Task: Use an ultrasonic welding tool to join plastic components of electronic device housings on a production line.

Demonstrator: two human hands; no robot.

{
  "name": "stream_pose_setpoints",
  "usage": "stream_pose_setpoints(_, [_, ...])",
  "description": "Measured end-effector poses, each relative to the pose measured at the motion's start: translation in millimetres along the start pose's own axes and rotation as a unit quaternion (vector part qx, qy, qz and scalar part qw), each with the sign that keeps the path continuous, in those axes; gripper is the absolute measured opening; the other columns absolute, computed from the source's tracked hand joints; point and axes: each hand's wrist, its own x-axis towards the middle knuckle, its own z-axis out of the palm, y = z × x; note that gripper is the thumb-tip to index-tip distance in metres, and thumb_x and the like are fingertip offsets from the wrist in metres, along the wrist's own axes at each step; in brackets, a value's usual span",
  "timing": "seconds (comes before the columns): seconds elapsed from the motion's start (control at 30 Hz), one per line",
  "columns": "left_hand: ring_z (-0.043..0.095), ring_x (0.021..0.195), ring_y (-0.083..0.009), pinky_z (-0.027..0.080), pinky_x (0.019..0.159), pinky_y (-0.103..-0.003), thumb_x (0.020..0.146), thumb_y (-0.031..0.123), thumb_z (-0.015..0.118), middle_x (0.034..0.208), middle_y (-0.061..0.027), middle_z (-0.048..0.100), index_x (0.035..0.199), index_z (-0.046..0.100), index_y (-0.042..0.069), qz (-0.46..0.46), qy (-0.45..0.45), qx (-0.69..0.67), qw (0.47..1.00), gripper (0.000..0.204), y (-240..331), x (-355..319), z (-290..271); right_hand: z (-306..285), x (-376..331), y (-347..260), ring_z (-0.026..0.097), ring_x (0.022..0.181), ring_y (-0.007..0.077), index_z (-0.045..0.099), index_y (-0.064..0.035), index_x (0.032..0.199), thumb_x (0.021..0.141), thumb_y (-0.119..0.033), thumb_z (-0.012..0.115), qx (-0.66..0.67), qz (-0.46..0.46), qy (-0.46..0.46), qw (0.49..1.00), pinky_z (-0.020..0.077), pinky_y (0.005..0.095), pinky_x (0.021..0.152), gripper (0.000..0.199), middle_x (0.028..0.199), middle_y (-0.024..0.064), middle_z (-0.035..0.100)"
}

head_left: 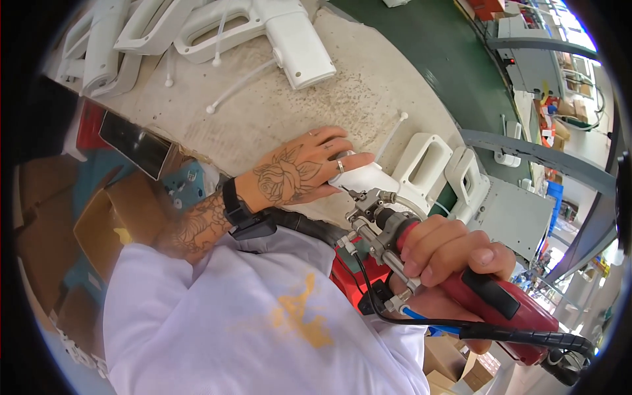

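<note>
My left hand [299, 172] lies flat on a white moulded plastic housing [401, 178] at the edge of the workbench, pressing it down. My right hand [451, 253] grips a red powered hand tool [507, 306] with a black trigger. The tool's metal nose [368, 204] points at the housing just beside my left fingertips. A black hose and a cable run from the tool's rear toward the lower right.
The speckled beige workbench [276, 112] carries several more white housings [217, 26] and loose white plastic sprue rods [240, 82] at the far side. Cardboard boxes [112, 217] stand at the left below the bench. Grey machines and a green floor lie to the right.
</note>
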Motion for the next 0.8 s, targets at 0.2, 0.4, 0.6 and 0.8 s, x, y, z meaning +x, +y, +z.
stream_pose_setpoints(0.2, [0.047,0.126,-0.0318,0.040,0.110,-0.041,0.068,0.018,0.082,0.125,-0.0089,0.055,0.145,0.045,0.020,0.003,-0.010,0.007,1.000,0.085,-1,4,-2,1,-6,11,0.054,0.054,0.0199,0.047,-0.0035,0.101,0.085,-0.070,0.059,-0.021,0.019,0.007,1.000,0.0458,0.0321,0.052,0.069,0.070,0.0085,0.054])
stream_pose_setpoints(0.4, [0.047,0.124,-0.0317,0.039,0.109,-0.042,0.067,0.021,0.079,0.123,-0.0113,0.055,0.141,0.048,0.014,0.032,-0.010,0.041,0.999,0.080,3,7,5,-6,-15,13,0.055,0.053,0.0202,0.045,-0.0036,0.098,0.082,-0.069,0.064,-0.014,0.020,0.003,1.000,0.0456,0.0315,0.048,0.070,0.066,0.0086,0.055])
stream_pose_setpoints(0.6, [0.049,0.123,-0.0296,0.040,0.105,-0.044,0.065,0.024,0.078,0.121,-0.0111,0.056,0.128,0.055,0.009,-0.045,0.001,0.170,0.984,0.069,19,39,-8,-27,-21,-24,0.056,0.052,0.0212,0.048,-0.0012,0.108,0.088,-0.048,0.071,0.063,-0.081,0.111,0.989,0.0461,0.0308,0.046,0.056,0.065,0.0069,0.057])
stream_pose_setpoints(0.8, [0.052,0.104,-0.0264,0.042,0.094,-0.041,0.075,0.043,0.072,0.107,-0.0110,0.057,0.112,0.063,0.001,0.044,0.105,0.364,0.924,0.057,-18,182,-26,-61,-28,-63,0.057,0.052,0.0212,0.045,-0.0021,0.109,0.094,-0.040,0.065,0.038,-0.096,0.091,0.990,0.0474,0.0315,0.045,0.045,0.067,0.0085,0.058])
